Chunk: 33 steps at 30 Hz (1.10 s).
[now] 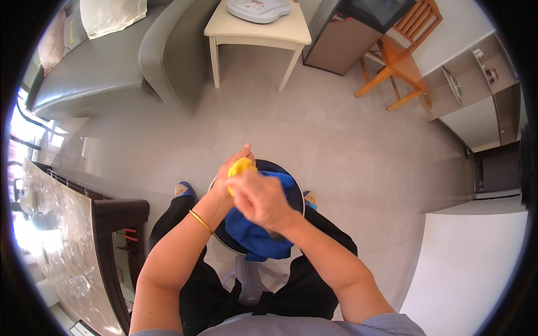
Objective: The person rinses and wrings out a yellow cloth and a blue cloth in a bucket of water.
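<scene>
My two hands meet in front of me, with a crumpled yellow cloth (pixel 239 166) squeezed between them. My left hand (pixel 225 168) lies along the far left side of the cloth, a gold bangle on its wrist. Curled in a fist, my right hand (pixel 262 200) presses against the near side and is slightly blurred. Part of the yellow piece is hidden by my fingers. Below both hands, a bunched blue cloth (pixel 246 231) rests on a dark round surface with a pale rim (pixel 298 178); my hands hide whether this is a seat or a basin.
A grey plastic stool (pixel 251 280) stands between my legs. To my left is a dark-framed table (pixel 67 224) with a patterned cover and a glass. Ahead are a grey sofa (pixel 95 84), a cream table (pixel 255 36) and a wooden chair (pixel 400 61). A white cabinet (pixel 465 263) stands right.
</scene>
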Each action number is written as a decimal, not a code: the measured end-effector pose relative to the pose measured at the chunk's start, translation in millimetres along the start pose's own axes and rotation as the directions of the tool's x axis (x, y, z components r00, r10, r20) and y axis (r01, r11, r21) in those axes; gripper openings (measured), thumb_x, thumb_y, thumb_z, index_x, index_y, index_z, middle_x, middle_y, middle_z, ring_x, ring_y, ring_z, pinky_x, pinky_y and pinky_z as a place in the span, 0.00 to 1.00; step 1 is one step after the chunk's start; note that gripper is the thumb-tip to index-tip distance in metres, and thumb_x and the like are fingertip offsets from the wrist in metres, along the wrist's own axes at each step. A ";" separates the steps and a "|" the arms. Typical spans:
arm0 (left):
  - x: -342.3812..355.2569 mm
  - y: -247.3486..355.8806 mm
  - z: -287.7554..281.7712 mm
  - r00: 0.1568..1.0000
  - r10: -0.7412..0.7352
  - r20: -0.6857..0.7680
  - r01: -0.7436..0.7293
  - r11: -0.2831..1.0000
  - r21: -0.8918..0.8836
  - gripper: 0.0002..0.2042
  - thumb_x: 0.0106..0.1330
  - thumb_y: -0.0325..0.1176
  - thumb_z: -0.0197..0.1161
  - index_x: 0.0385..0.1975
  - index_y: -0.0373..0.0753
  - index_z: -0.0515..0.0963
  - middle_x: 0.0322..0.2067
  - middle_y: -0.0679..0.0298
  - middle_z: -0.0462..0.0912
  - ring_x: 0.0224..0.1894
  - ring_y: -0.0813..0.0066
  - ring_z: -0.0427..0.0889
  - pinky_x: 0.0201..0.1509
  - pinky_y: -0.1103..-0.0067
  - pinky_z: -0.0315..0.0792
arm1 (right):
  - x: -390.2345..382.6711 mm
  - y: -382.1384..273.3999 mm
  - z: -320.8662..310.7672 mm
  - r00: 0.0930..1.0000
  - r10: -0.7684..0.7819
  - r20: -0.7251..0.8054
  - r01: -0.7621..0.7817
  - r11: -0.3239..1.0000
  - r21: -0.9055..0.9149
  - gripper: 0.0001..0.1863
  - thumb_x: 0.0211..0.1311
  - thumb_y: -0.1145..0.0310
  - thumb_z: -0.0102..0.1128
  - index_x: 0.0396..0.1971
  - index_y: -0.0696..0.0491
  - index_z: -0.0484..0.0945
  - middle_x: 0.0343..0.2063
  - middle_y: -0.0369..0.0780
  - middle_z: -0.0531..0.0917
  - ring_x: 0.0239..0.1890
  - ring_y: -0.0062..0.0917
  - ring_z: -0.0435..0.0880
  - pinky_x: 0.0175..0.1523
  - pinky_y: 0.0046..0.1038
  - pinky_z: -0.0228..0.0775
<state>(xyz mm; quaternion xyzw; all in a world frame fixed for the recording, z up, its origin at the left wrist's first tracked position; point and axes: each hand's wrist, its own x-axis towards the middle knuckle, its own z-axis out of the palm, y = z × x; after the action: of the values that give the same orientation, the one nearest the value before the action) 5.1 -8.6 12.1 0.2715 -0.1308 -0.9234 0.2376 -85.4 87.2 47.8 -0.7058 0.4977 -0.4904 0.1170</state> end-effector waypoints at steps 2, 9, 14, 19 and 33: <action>1.7 -7.9 -4.4 0.977 -0.004 -0.214 0.025 0.995 0.095 0.17 0.74 0.42 0.60 0.22 0.46 0.68 0.17 0.70 0.69 0.20 0.76 0.67 0.26 0.76 0.65 | -1.7 -11.8 5.8 0.997 -0.011 0.072 0.017 0.997 -0.082 0.11 0.58 0.79 0.60 0.41 0.56 0.78 0.30 0.42 0.79 0.25 0.35 0.80 0.30 0.32 0.74; -13.5 -12.6 10.3 0.998 -0.056 0.034 0.049 0.981 0.189 0.14 0.79 0.40 0.50 0.49 0.37 0.77 0.44 0.64 0.83 0.44 0.74 0.83 0.51 0.75 0.78 | 8.9 26.6 -26.5 0.928 0.258 -0.270 -0.294 0.950 -0.102 0.09 0.62 0.79 0.57 0.42 0.55 0.76 0.31 0.43 0.79 0.28 0.36 0.82 0.34 0.32 0.74; -9.6 -13.5 3.4 0.992 -0.050 0.119 0.029 0.985 0.168 0.16 0.79 0.40 0.49 0.55 0.37 0.75 0.49 0.62 0.83 0.49 0.74 0.83 0.55 0.76 0.78 | 10.0 34.9 -27.5 0.883 0.342 -0.322 -0.368 0.930 -0.021 0.06 0.68 0.78 0.54 0.41 0.56 0.77 0.29 0.39 0.80 0.25 0.24 0.76 0.31 0.26 0.69; -6.8 -14.0 0.8 1.000 0.000 0.019 -0.002 0.992 0.130 0.12 0.79 0.39 0.50 0.48 0.38 0.76 0.43 0.63 0.83 0.45 0.72 0.84 0.50 0.74 0.80 | 8.0 27.1 -23.0 0.916 0.314 -0.248 -0.322 0.947 0.012 0.07 0.65 0.79 0.56 0.41 0.56 0.77 0.31 0.42 0.81 0.26 0.32 0.81 0.33 0.29 0.73; -11.6 -12.6 4.4 0.999 -0.034 0.011 0.032 0.985 0.167 0.13 0.77 0.37 0.52 0.52 0.36 0.76 0.44 0.63 0.82 0.44 0.73 0.82 0.51 0.74 0.78 | 5.8 28.5 -22.7 0.948 0.243 -0.205 -0.268 0.958 -0.105 0.09 0.62 0.77 0.56 0.42 0.54 0.77 0.33 0.45 0.81 0.29 0.40 0.82 0.33 0.34 0.75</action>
<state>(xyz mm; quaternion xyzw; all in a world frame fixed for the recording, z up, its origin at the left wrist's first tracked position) 6.6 8.5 16.1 0.2863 -0.2049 -0.9149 0.1978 -120.4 76.2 43.7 -0.5913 0.6252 -0.5024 0.0847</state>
